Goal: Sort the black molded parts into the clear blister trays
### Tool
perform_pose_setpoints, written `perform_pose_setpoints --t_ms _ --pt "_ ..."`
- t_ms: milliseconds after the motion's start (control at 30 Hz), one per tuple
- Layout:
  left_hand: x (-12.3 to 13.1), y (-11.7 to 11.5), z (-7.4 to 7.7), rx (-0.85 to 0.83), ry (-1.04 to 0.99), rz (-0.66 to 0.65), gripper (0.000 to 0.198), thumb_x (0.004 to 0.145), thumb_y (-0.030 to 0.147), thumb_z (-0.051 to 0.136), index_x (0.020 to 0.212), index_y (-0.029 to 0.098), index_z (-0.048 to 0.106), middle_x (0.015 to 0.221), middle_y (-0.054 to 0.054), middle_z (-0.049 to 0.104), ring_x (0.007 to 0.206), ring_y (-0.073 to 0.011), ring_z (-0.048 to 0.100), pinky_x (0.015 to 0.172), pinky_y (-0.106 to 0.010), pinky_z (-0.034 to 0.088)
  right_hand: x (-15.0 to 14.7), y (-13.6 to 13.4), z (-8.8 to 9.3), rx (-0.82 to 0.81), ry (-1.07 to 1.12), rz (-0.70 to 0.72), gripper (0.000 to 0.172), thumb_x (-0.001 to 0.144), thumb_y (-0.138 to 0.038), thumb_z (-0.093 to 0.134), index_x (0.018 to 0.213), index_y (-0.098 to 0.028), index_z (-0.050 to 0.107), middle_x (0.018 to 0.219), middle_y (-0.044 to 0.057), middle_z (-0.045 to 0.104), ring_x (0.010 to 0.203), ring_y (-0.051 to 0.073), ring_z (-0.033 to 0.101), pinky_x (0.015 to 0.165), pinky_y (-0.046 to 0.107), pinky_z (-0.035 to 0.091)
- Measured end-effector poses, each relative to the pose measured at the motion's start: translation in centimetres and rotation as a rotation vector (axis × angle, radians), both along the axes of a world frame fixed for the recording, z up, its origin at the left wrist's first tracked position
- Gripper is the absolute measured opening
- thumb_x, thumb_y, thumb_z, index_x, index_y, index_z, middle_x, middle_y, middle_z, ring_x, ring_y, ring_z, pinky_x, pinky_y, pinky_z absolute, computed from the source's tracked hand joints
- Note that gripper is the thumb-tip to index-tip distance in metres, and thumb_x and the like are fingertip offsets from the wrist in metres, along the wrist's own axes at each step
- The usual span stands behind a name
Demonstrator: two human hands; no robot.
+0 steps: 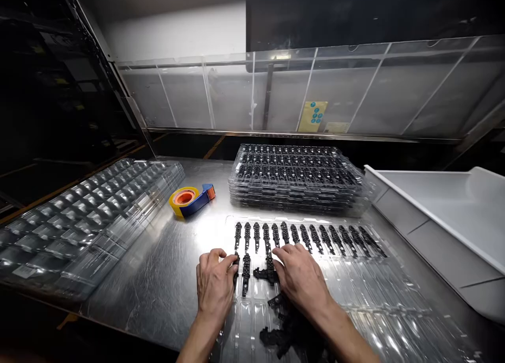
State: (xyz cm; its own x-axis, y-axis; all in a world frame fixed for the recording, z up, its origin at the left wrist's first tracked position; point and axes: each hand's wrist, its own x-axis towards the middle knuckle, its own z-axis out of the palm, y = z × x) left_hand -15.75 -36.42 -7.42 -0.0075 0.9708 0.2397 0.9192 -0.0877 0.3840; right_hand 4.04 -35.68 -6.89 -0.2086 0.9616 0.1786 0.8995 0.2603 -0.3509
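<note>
A clear plastic tray (252,315) lies in front of me, its far row filled with narrow black plastic parts (294,233). At the left end of the second row, my left hand (215,283) pinches a black plastic part, mostly hidden by the thumb and fingers. Beside it another black part (245,275) lies in its slot. My right hand (303,279) has thumb and forefinger closed on an upright black part (270,259) in that row. Just below its fingertips a loose part (265,274) lies crosswise. More loose black parts (290,335) are heaped under my right wrist.
Filled trays (295,184) are stacked behind the work tray. Clear moulded trays (94,215) are stacked at left. A tape dispenser (191,200) sits between the stacks. A white bin (437,231) stands at right, and a clear panel (232,94) hangs across the back.
</note>
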Motion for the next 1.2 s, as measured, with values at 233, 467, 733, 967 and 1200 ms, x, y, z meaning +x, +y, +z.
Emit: perform_pose_setpoints --t_ms 233,467,733,967,1200 --pt "4.2 -0.2 1.1 -0.111 0.136 -0.25 0.026 0.079 0.006 0.054 0.097 0.019 0.068 0.102 -0.008 0.061 0.095 -0.0261 0.05 0.079 -0.038 0.042 0.5 -0.5 -0.3 -0.123 -0.051 -0.034 0.017 0.087 -0.029 0.056 0.083 -0.019 0.069 0.082 0.008 0.064 0.083 0.025 0.057 0.072 0.036 0.045" --pt "5.4 0.6 1.4 -0.138 0.189 -0.287 0.025 0.077 0.001 0.046 0.084 0.015 0.065 0.095 -0.012 0.063 0.094 -0.0286 0.051 0.079 -0.042 0.04 0.2 -0.3 0.7 -0.084 -0.06 0.075 0.033 0.079 -0.012 0.062 0.11 -0.024 0.062 0.095 0.005 0.062 0.09 0.022 0.055 0.077 0.033 0.045" --pt "4.5 0.2 3.4 -0.161 -0.054 -0.43 0.022 0.082 0.001 0.047 0.078 0.016 0.063 0.08 -0.003 0.062 0.071 -0.0142 0.057 0.066 -0.025 0.044 1.3 -0.5 3.1 0.07 -0.099 0.315 0.02 0.084 -0.017 0.062 0.103 -0.023 0.063 0.104 0.006 0.06 0.092 0.022 0.052 0.08 0.037 0.045" --pt "1.9 0.0 7.3 -0.226 -0.652 -0.488 0.009 0.078 0.013 0.062 0.082 0.018 0.068 0.091 -0.002 0.061 0.085 -0.015 0.059 0.075 -0.026 0.047 3.3 -1.5 3.8 -0.045 0.224 0.351 0.014 0.09 -0.027 0.057 0.094 -0.023 0.07 0.086 0.003 0.065 0.073 0.015 0.057 0.062 0.025 0.044" --pt "-1.4 0.1 7.5 -0.173 -0.586 -0.331 0.007 0.077 0.022 0.062 0.076 0.019 0.068 0.1 -0.004 0.06 0.095 -0.0185 0.058 0.087 -0.032 0.044 2.7 -0.7 3.4 -0.314 0.59 0.214 0.023 0.092 -0.025 0.047 0.087 -0.021 0.069 0.087 0.0 0.07 0.08 0.014 0.062 0.07 0.024 0.047"
